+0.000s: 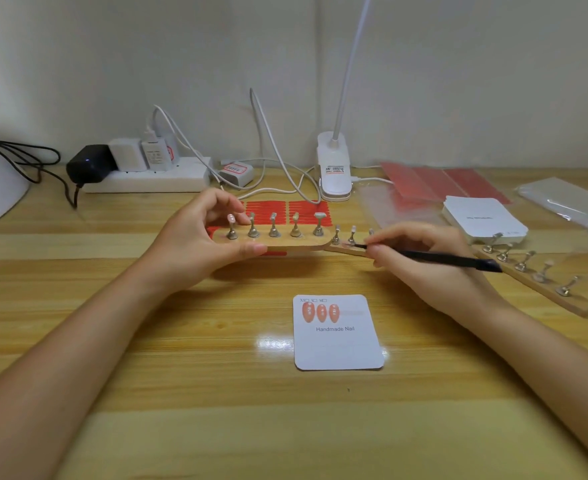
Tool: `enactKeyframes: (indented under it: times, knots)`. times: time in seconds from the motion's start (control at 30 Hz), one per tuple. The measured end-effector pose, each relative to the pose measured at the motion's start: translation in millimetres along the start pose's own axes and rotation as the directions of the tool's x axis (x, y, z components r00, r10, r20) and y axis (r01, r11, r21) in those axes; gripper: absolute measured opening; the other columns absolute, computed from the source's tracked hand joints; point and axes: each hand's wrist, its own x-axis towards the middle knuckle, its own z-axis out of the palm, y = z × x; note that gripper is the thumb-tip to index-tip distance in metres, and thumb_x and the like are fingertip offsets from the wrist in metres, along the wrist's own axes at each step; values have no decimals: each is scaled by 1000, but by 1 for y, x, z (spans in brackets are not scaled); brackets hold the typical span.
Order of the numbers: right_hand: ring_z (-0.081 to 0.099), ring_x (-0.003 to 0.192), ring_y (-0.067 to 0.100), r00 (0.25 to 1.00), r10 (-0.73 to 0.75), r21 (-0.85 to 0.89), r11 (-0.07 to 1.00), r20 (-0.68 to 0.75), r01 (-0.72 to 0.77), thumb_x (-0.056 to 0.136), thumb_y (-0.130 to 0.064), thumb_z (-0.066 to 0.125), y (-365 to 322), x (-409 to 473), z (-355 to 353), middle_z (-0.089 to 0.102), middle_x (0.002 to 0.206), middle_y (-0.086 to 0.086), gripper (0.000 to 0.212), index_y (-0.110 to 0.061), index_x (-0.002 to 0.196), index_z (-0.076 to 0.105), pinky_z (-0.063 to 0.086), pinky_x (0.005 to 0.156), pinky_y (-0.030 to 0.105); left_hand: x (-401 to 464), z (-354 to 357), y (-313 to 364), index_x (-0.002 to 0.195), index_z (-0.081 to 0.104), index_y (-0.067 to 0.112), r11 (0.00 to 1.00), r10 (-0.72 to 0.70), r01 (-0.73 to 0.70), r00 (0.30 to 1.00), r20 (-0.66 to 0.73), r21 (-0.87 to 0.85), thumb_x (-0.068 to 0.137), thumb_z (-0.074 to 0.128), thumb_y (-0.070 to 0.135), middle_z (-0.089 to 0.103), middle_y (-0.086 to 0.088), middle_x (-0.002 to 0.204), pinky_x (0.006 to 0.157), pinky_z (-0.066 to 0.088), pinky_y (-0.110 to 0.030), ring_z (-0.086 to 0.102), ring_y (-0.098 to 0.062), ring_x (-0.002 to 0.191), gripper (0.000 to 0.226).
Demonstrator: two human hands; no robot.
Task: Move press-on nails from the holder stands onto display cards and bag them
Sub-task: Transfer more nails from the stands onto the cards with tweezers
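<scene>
My right hand [420,251] covers middle stretch of second holder strip [541,289]; stands under it hidden. Tool tip [356,245] meets something pale, possibly nail, too blurred to confirm. Red tape sheet [285,211] partly behind lifted holder [271,241]. Card stack [482,218] print unreadable. Clear bags [569,202] cut by right edge; lamp neck [353,64] by top edge.

Both forearms are bare from the frame's lower corners up to the wrists, with no sleeve edge showing on either. The left hand [199,237] and the right hand [424,261], both beyond the white display card [337,348], wear no gloves, rings, bracelets or watch. The fingernails in view are short and natural-looking, without visible polish.
</scene>
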Motion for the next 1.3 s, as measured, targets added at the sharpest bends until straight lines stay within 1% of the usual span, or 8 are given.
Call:
enactKeyframes:
  times: [0.17, 0.3, 0.47, 0.63, 0.8, 0.93, 1.07, 1.3]
  knots:
    - [68, 66, 5, 976, 184, 375, 918, -120, -127, 79, -4, 66, -6, 7, -18, 72, 69, -5, 15, -19, 78, 70, 50, 62, 10, -2, 5, 4, 88, 52, 27, 1000, -14, 14, 999, 44, -2, 51, 78, 34, 64, 13, 87, 62, 37, 1, 55, 16, 72, 46]
    - [69, 66, 8, 975, 220, 527, 827, 23, -199, 64, -17, 66, -12, 11, -32, 72, 68, 1, 12, -23, 68, 76, 51, 60, 11, -3, 24, 8, 85, 50, 27, 997, 8, -14, 996, 91, 74, 61, 84, 19, 62, 10, 90, 64, 36, 1, 53, 19, 75, 43]
    - [66, 58, 6, 963, 175, 513, 819, 206, -259, 61, -17, 65, -16, 11, -41, 70, 64, 2, 13, -23, 66, 75, 51, 55, 11, -6, 38, 11, 96, 48, 31, 990, -20, 1, 991, 132, 142, 62, 83, 28, 61, 13, 92, 74, 40, -4, 55, 1, 93, 48]
    - [67, 59, 7, 917, 217, 496, 787, 333, -367, 62, -9, 62, -17, 10, -41, 67, 59, 1, 17, -20, 62, 75, 50, 52, 12, -10, 39, 15, 110, 43, 37, 972, -26, -15, 985, 170, 236, 64, 80, 36, 56, 19, 96, 102, 35, -43, 54, -6, 101, 59]
    - [67, 59, 8, 880, 257, 497, 746, 400, -444, 61, -8, 62, -14, -1, -33, 66, 59, 2, 16, -18, 62, 75, 50, 51, 12, -13, 38, 30, 101, 49, 42, 949, 174, -187, 982, 74, 254, 75, 67, 47, 51, 19, 100, 98, 37, -45, 50, -4, 99, 31]
    - [67, 59, 9, 872, 273, 472, 754, 407, -457, 60, -9, 64, -9, -14, -27, 65, 58, 2, 14, -18, 62, 74, 50, 51, 13, -16, 35, 49, 88, 65, 22, 889, 397, -427, 899, 183, 165, 78, 63, 29, 58, 12, 78, 66, 45, -25, 53, -6, 72, 12]
    - [63, 56, 8, 865, 276, 403, 798, 419, -449, 60, -13, 65, -7, -17, -25, 63, 53, 1, 11, -20, 63, 74, 48, 50, 13, -24, 38, 48, 96, 66, 22, 832, 366, -499, 822, 436, 241, 75, 68, 42, 55, 13, 80, 64, 40, -18, 49, -6, 74, 29]
    - [59, 53, 7, 852, 263, 267, 872, 452, -410, 70, -11, 69, -10, -16, -23, 68, 63, 7, 13, -23, 67, 74, 45, 47, 14, -33, 47, 34, 105, 66, 24, 812, 272, -474, 823, 498, 341, 74, 70, 51, 52, 12, 95, 76, 42, -28, 49, -5, 88, 42]
